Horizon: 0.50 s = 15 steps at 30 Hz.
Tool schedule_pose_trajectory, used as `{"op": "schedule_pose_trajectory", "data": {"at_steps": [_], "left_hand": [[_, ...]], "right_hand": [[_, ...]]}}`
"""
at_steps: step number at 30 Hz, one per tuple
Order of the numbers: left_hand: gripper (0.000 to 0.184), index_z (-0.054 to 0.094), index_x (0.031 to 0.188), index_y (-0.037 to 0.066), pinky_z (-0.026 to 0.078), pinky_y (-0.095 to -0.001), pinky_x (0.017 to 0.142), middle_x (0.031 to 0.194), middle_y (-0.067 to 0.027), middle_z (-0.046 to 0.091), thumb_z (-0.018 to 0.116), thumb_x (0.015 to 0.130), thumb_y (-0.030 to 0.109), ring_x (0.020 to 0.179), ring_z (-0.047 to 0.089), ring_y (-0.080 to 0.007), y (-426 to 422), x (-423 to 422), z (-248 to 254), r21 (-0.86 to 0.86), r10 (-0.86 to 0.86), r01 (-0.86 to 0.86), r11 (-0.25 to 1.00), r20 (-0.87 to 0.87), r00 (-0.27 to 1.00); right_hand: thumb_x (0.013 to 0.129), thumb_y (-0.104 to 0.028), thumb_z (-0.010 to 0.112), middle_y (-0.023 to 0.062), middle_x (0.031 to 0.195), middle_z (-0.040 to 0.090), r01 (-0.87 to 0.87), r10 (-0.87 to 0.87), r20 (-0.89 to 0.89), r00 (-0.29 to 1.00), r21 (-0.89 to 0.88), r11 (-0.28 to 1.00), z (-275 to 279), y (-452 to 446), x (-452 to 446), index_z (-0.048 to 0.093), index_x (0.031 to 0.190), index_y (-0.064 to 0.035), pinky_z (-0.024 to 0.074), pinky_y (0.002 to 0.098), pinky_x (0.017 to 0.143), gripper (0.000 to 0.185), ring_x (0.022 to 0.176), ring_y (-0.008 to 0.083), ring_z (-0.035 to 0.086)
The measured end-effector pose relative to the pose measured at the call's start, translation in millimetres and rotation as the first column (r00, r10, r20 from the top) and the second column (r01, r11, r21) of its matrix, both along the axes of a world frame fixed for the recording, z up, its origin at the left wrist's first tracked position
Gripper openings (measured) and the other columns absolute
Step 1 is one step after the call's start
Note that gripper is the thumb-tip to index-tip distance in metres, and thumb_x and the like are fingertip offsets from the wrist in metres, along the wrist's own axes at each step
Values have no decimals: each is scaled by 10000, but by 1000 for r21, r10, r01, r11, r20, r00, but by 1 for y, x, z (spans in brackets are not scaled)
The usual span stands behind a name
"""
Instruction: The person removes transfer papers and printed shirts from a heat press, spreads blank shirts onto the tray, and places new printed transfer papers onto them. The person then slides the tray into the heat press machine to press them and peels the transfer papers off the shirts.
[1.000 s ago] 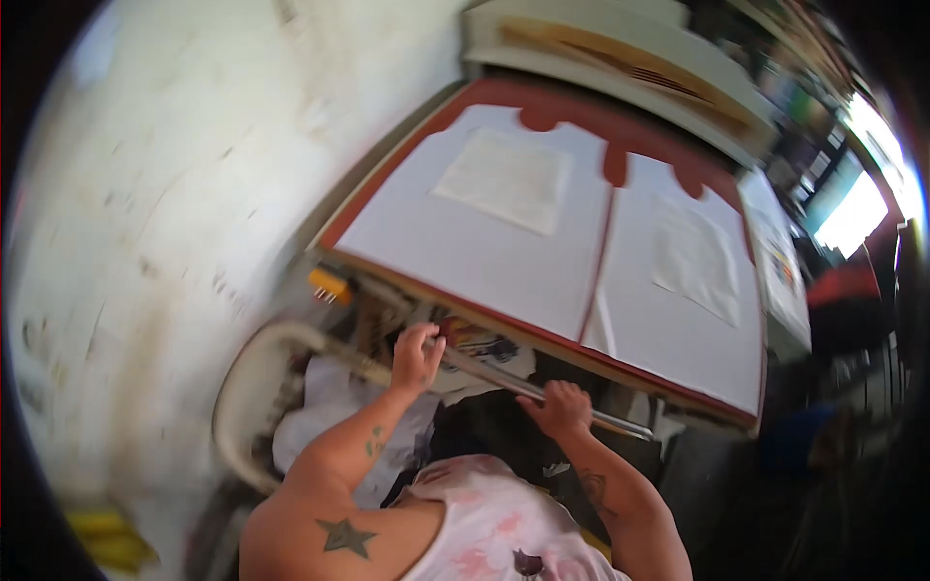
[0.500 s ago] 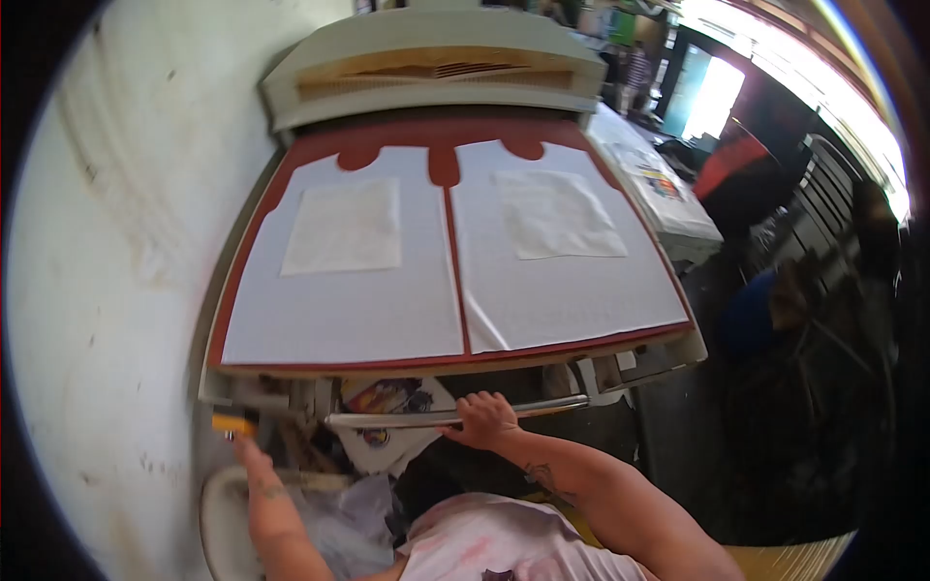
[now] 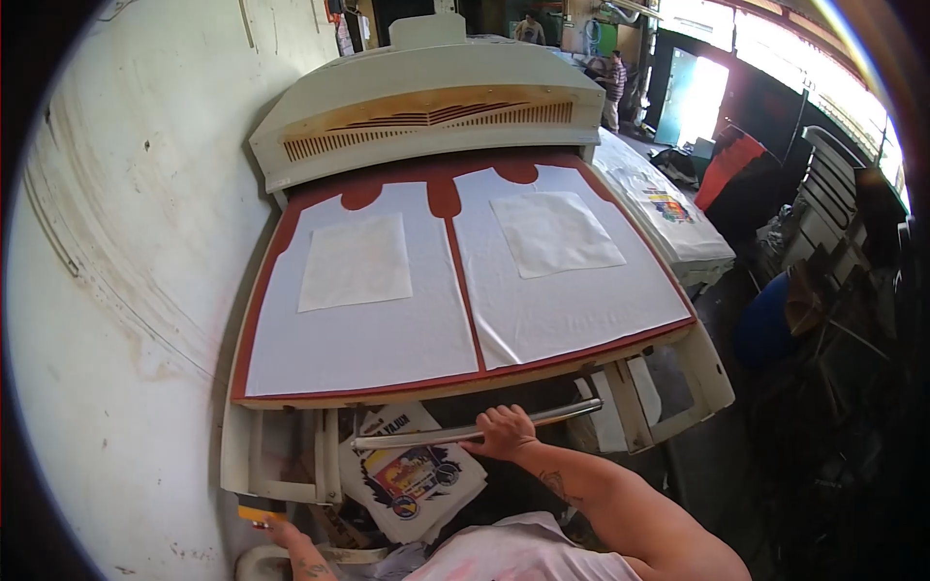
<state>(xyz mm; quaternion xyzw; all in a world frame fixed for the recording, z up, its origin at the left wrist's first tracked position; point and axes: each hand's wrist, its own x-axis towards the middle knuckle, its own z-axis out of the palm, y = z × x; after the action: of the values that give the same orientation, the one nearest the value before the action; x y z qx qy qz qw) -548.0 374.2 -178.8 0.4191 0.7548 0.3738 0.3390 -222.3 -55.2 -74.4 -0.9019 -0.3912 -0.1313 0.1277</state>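
Below the platen (image 3: 445,198) — right hand (image 3: 506,431) clasped round chrome bar (image 3: 407,440).
Left hand (image 3: 283,533) at yellow box (image 3: 256,513), grip unclear — jolts could shift white squares (image 3: 356,261).

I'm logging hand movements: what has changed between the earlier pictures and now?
The left hand has moved from near the left end of the metal bar out to the left, to the yellow box. The camera view has shifted. The right hand stays around the bar; the white garment pieces still lie on the red surface.
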Motion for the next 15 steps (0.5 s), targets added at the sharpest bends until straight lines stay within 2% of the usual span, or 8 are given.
{"op": "schedule_pose_trajectory", "data": {"at_steps": [1, 5, 7, 10, 15], "left_hand": [[613, 503, 1242, -73, 441, -407, 884, 1168, -229, 589, 455, 958, 469, 1039, 572, -371, 0, -2, 8, -21, 35, -35, 999, -15, 999], [610, 507, 1223, -83, 444, -410, 874, 1166, -242, 585, 444, 962, 466, 1019, 572, -386, 16, -27, -62, 100, 12, -16, 995, 40, 999], [603, 508, 1212, -89, 443, -411, 872, 1159, -242, 588, 437, 967, 456, 1012, 573, -390, 5, -46, -73, 138, 29, -32, 990, 25, 999], [604, 503, 1218, -84, 441, -414, 875, 1169, -244, 579, 428, 966, 460, 1022, 568, -390, 8, -56, -103, 238, -11, 6, 971, 23, 1000], [627, 496, 1237, -63, 411, -385, 909, 1199, -218, 557, 418, 956, 492, 1050, 543, -341, -17, -40, -80, 278, 46, -78, 957, 120, 992]], "right_hand": [[718, -646, 601, 33, 683, 579, 1, -2, 28, 1000, 32, 999, -1, 2, 7, 603, 678, -124, 415, 354, 643, 524, 686, 203, 590], [705, -639, 619, 25, 691, 579, 9, -15, 80, 997, 75, 997, -30, 9, 38, 588, 649, -126, 411, 358, 660, 518, 705, 201, 590], [739, -663, 573, 32, 732, 604, 15, -15, 15, 1000, 18, 1000, -32, 9, 46, 614, 693, -120, 419, 366, 695, 546, 758, 207, 601], [742, -663, 571, 33, 733, 605, 20, -21, 48, 999, 23, 1000, -40, 16, 78, 613, 686, -121, 421, 372, 703, 547, 759, 207, 602], [703, -679, 601, 45, 715, 601, 59, -66, 126, 990, 55, 997, -50, 36, 143, 591, 688, -113, 420, 379, 719, 566, 744, 221, 599]]}}
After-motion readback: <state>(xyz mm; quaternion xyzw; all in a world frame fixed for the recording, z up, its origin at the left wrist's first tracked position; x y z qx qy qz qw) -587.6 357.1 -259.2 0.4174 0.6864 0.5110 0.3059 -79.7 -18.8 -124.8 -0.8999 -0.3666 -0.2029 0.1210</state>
